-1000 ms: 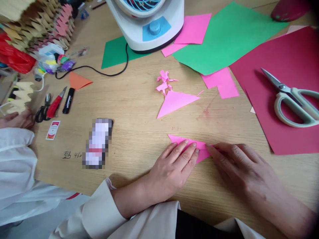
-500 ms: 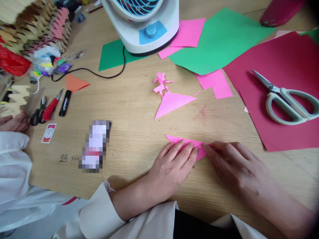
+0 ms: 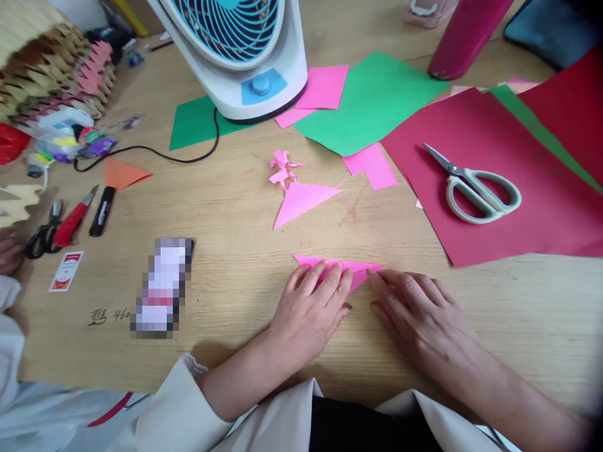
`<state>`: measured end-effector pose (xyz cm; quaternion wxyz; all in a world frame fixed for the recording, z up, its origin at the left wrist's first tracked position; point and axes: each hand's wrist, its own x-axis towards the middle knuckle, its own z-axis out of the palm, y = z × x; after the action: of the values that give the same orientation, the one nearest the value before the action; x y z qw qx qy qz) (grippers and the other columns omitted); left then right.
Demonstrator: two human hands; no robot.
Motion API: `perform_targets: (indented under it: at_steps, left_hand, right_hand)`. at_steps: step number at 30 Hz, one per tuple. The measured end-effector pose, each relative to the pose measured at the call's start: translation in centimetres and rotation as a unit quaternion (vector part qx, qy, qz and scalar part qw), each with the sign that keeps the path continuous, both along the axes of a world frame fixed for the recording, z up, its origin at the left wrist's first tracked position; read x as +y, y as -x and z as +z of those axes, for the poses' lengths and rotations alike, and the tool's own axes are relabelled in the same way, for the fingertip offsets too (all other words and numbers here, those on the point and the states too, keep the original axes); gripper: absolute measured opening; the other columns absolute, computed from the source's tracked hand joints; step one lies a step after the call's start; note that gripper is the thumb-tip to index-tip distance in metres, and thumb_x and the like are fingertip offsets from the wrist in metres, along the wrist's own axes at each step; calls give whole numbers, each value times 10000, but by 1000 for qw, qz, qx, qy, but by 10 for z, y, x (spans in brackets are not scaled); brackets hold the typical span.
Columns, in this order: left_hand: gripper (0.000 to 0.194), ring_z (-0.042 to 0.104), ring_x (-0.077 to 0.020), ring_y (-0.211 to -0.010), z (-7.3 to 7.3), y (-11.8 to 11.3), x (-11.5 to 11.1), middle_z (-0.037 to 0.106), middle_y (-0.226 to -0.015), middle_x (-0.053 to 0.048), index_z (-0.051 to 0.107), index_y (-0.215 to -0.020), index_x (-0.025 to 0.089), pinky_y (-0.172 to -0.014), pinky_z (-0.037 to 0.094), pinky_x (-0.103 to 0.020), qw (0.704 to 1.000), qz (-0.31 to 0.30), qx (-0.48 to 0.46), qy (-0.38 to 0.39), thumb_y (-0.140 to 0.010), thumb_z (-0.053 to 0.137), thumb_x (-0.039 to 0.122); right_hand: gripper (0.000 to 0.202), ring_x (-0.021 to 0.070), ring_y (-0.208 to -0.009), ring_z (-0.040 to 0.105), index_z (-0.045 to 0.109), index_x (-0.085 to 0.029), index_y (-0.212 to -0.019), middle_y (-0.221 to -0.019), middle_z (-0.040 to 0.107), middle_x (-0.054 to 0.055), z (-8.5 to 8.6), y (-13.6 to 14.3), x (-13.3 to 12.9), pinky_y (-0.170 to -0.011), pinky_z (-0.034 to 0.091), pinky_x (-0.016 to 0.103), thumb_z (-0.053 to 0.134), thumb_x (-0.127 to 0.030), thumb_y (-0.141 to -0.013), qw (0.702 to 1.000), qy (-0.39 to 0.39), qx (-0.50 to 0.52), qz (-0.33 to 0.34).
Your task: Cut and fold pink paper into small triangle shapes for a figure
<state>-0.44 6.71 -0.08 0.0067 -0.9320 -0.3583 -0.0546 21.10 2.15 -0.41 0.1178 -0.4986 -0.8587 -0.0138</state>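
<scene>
A pink sheet of paper (image 3: 360,269), folded into a long narrow triangle, lies on the table in front of me. My left hand (image 3: 313,298) holds it down with bent fingers side by side, covering part of its lower edge. At the triangle's right tip, my right hand (image 3: 414,314) touches the paper with its index fingertip. The right thumb is apart from that finger, below the tip, and the other fingers are loosely bent. Beyond my hands lie a lighter pink paper triangle (image 3: 304,202) and small folded pink paper figures (image 3: 282,168).
Scissors (image 3: 475,188) lie on red paper (image 3: 532,201) at right. A fan (image 3: 264,69) stands behind, beside green paper (image 3: 365,107). On the left are a phone (image 3: 160,289), a marker (image 3: 102,211) and a red-handled knife (image 3: 73,220). Another person's hand (image 3: 9,251) rests at the left edge.
The view has shifted, so the things on the table appear further left. My right fingertips have slid slightly off the triangle's right tip, showing more of it. The left hand still presses the paper.
</scene>
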Motion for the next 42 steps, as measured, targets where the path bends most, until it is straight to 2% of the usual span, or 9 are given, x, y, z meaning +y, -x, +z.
perform_targets:
  at_steps: [4,7,9,19,23,27,34,38,42]
  left_hand:
    - [474,484,-251,-1270,-2,0,-1,573,-1390,-79,480,-1403,175,-1023,384,-425,1000,3,9,-1,-970,505,366]
    - [505,467,-253,-1282,-2,-1,-2,561,-1404,-61,463,-1417,197,-1035,375,-433,1000,7,18,15,-956,532,392]
    - [515,460,-256,-1285,-2,-1,-2,560,-1401,-58,469,-1411,203,-1042,371,-439,999,10,21,23,-945,549,406]
    - [540,449,-264,-1289,2,-3,-2,534,-1424,-80,442,-1440,185,-1051,372,-447,999,12,27,39,-959,509,421]
    - [515,443,-268,-1294,4,-2,-3,523,-1438,-79,449,-1440,192,-1048,373,-454,999,10,41,23,-976,469,417]
    - [511,432,-266,-1297,5,-3,-4,506,-1458,-70,433,-1455,194,-1053,370,-446,999,8,48,24,-992,431,409]
    - [551,402,-265,-1334,6,-4,-4,460,-1490,-73,380,-1490,210,-1062,380,-447,997,9,72,24,-985,441,422]
    - [552,404,-269,-1340,5,-3,-5,451,-1502,-82,386,-1487,210,-1068,379,-444,997,7,76,23,-985,438,434]
    - [561,385,-268,-1365,3,-2,-7,435,-1525,-63,387,-1487,188,-1090,368,-443,997,12,74,25,-990,421,444]
  right_hand:
    - [282,282,-874,548,643,-61,-1155,-1008,626,166,1,4,5,-726,498,415,547,-203,-931,1000,7,6,-25]
    - [360,273,-864,539,602,-47,-1244,-981,626,149,1,4,5,-726,489,405,542,-230,-940,999,15,-8,-38]
    - [382,272,-869,537,582,-50,-1277,-978,634,145,2,3,3,-727,484,402,529,-237,-948,999,18,-19,-43]
    - [290,276,-881,562,641,-83,-1170,-991,641,154,-1,4,1,-720,482,410,507,-229,-958,998,16,-11,-62]
    - [349,276,-860,563,614,-50,-1224,-993,632,159,-3,2,0,-710,486,408,521,-254,-956,998,4,-20,-64]
    - [363,297,-907,573,612,-37,-1238,-1044,633,184,-5,1,0,-731,487,424,530,-243,-950,999,2,-20,-49]
    - [350,293,-970,584,604,-60,-1271,-1319,600,192,-8,0,3,-766,473,435,492,-167,-956,1000,-12,6,12]
    - [366,293,-991,576,581,-82,-1306,-1344,602,170,-11,0,3,-774,470,438,454,-173,-974,1000,3,2,22]
    - [386,295,-982,564,553,-55,-1327,-1276,630,185,-13,1,4,-781,474,434,474,-196,-976,1000,-13,8,9]
